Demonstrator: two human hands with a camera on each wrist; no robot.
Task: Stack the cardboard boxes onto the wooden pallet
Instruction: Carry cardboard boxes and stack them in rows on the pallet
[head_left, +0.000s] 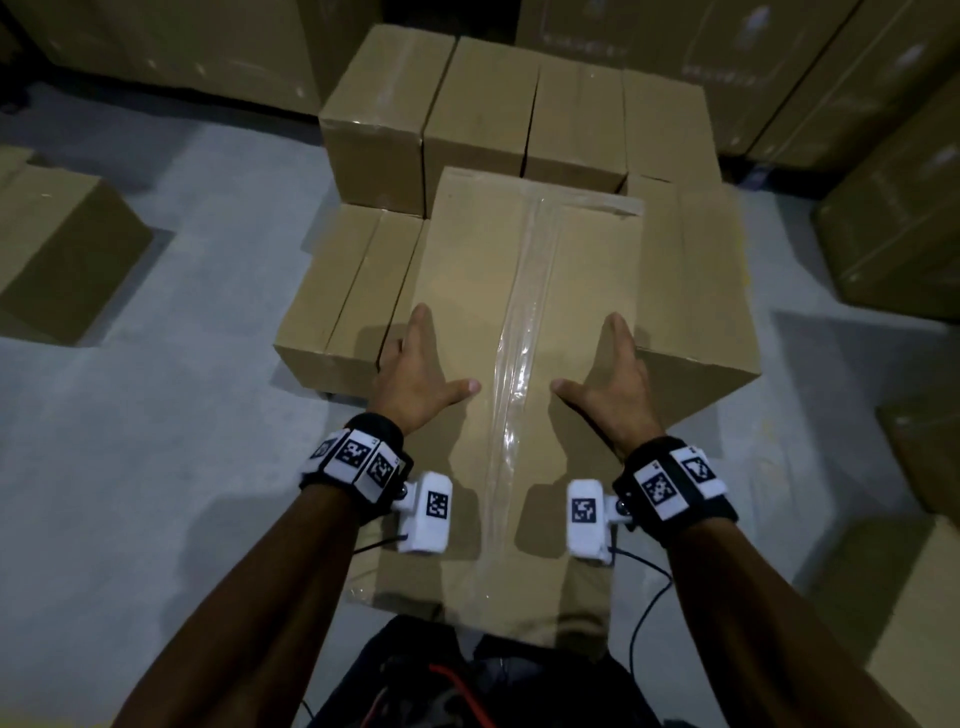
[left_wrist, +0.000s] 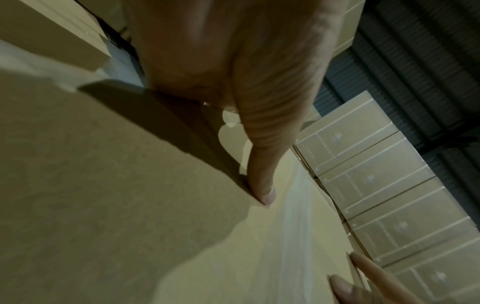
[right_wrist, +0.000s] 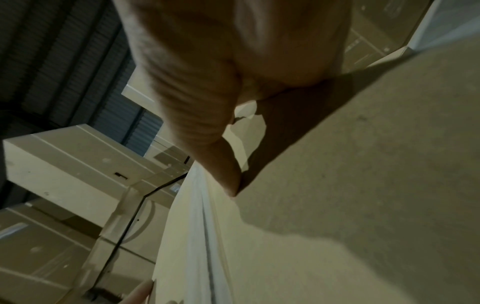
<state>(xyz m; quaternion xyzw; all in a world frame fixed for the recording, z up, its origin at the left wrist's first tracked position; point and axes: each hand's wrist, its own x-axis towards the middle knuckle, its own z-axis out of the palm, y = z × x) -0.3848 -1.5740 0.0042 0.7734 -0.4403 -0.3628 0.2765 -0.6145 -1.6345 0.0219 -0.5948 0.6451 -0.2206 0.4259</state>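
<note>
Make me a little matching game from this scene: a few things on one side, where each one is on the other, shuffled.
Things:
1. left hand
2. right hand
3. tape strip
4. lone box

Places:
A. down the middle of the carried box's top
B. on the floor, far left
C. flat on the carried box, left of the tape
D. flat on the carried box, right of the tape

Pairs: 1-C, 2-D, 3-A, 4-B
</note>
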